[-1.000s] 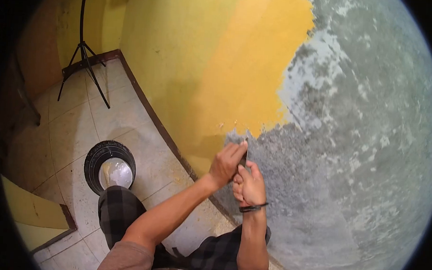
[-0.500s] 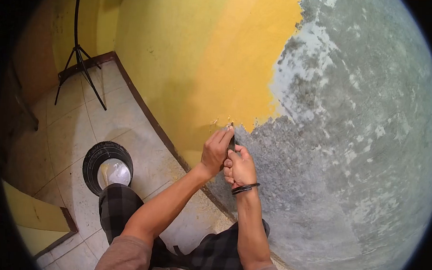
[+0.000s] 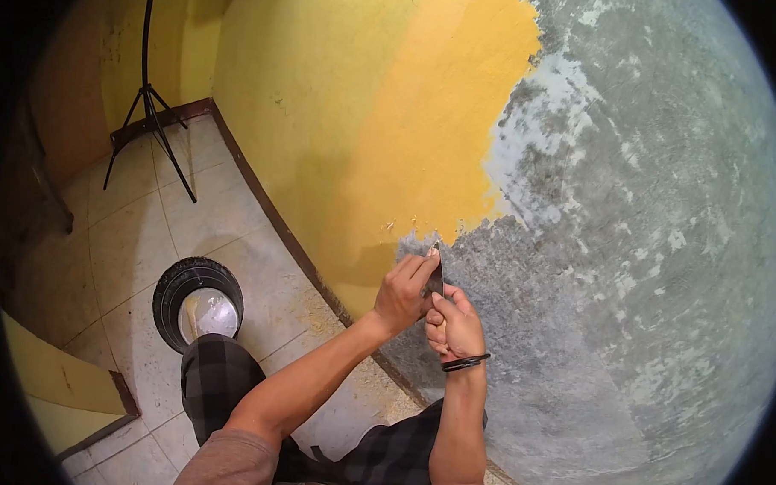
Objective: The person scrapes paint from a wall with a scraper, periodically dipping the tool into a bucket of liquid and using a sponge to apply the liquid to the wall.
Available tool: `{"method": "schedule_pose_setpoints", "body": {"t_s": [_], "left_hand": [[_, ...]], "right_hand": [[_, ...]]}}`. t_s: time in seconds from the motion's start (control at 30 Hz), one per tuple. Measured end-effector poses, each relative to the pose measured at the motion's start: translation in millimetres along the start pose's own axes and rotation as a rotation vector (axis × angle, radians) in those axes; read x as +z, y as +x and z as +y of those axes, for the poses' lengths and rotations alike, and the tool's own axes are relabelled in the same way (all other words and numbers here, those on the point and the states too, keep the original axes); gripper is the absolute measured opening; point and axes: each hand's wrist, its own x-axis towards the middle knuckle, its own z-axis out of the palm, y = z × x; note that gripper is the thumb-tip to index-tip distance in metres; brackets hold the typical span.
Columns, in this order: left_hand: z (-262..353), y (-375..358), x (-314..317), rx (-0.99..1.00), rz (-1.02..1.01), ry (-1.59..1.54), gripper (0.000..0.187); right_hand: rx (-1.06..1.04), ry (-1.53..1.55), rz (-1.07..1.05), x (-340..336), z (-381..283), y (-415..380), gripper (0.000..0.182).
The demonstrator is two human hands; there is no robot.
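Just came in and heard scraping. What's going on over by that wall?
A person crouched on the tiled floor holds a dark flat scraper blade in both hands, left hand and right hand, its edge against the wall where yellow paint meets bare grey plaster. The right part of the wall is already stripped; the left is still yellow. A round black bucket stands on the floor beside the person's knee, and a black tripod stand is in the corner.

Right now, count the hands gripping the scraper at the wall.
2. The left hand presses its fingers on the scraper blade near the yellow paint edge; the right hand, wearing a wristband, grips below it. The handle is hidden.
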Motion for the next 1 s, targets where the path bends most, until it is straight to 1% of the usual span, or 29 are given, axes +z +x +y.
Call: {"method": "schedule_pose_setpoints", "body": {"t_s": [0.07,0.1,0.17,0.2,0.27,0.3,0.37,0.4,0.47,0.5,0.53,0.6,0.67,0.7,0.73,0.8,0.83,0.87,0.93,1.0], "left_hand": [[0.9,-1.3,-1.5,-0.011,-0.058,0.022,0.051],[2.9,0.7,-5.3,-0.001,-0.058,0.029,0.051],[7.3,6.4,-15.3,-0.020,-0.128,-0.053,0.053],[8.4,9.9,-20.8,-0.005,-0.140,-0.046,0.053],[9.6,16.8,-30.2,-0.117,-0.264,-0.144,0.051],[11.5,17.6,-31.6,-0.104,-0.279,-0.133,0.051],[14.4,20.9,-32.9,-0.251,-0.364,-0.174,0.044],[15.1,23.3,-33.1,-0.240,-0.376,-0.161,0.044],[17.3,24.0,-33.5,-0.324,-0.378,-0.230,0.036],[18.8,23.6,-33.5,-0.321,-0.393,-0.221,0.036],[20.2,23.6,-33.2,-0.348,-0.363,-0.260,0.036],[22.8,20.1,-28.0,-0.361,-0.343,-0.295,0.036],[26.8,4.6,-16.7,-0.359,-0.179,-0.364,0.041],[29.7,0.2,-11.6,-0.289,-0.151,-0.328,0.044],[31.7,-3.8,-7.3,-0.292,-0.150,-0.342,0.044],[35.8,-7.2,-0.4,-0.263,-0.136,-0.198,0.045],[34.8,-5.1,-1.0,-0.175,-0.133,-0.097,0.044],[36.6,-3.1,-0.7,-0.177,-0.131,-0.106,0.044],[43.5,1.6,-5.7,-0.328,-0.200,-0.307,0.043],[47.9,1.4,-3.7,-0.322,-0.181,-0.322,0.041]], "right_hand": [[0.012,0.043,-0.103,-11.3,-0.7,1.0,0.027],[0.005,0.048,-0.110,-13.2,0.0,1.1,0.027],[-0.032,0.042,-0.136,-15.7,2.4,1.2,0.036],[-0.040,0.060,-0.141,-16.5,3.1,1.5,0.036],[-0.050,0.091,-0.175,-17.2,6.0,2.3,0.042],[-0.057,0.112,-0.180,-18.2,9.5,2.4,0.042],[-0.080,0.077,-0.162,-18.8,12.6,4.9,0.046],[-0.087,0.095,-0.169,-17.7,11.4,4.4,0.046],[-0.107,0.047,-0.160,-15.3,12.6,-0.5,0.046],[-0.112,0.026,-0.172,-15.6,14.1,-0.4,0.047],[-0.113,0.043,-0.172,-13.7,16.0,-1.4,0.047],[-0.181,0.006,-0.144,-9.5,17.0,-3.0,0.049],[-0.166,0.041,-0.162,-11.3,16.0,-7.0,0.050],[-0.139,0.064,-0.178,-13.6,15.1,-8.5,0.051],[-0.140,0.057,-0.165,-15.5,14.8,-9.9,0.051],[-0.122,0.017,-0.130,-17.2,13.8,-11.4,0.057],[-0.112,0.054,-0.150,-19.5,12.2,-14.2,0.054],[-0.112,0.048,-0.143,-20.4,11.8,-15.6,0.054],[-0.115,0.074,-0.091,-18.8,14.6,-16.9,0.050],[-0.155,0.049,-0.095,-21.2,19.3,-16.5,0.049]]}}
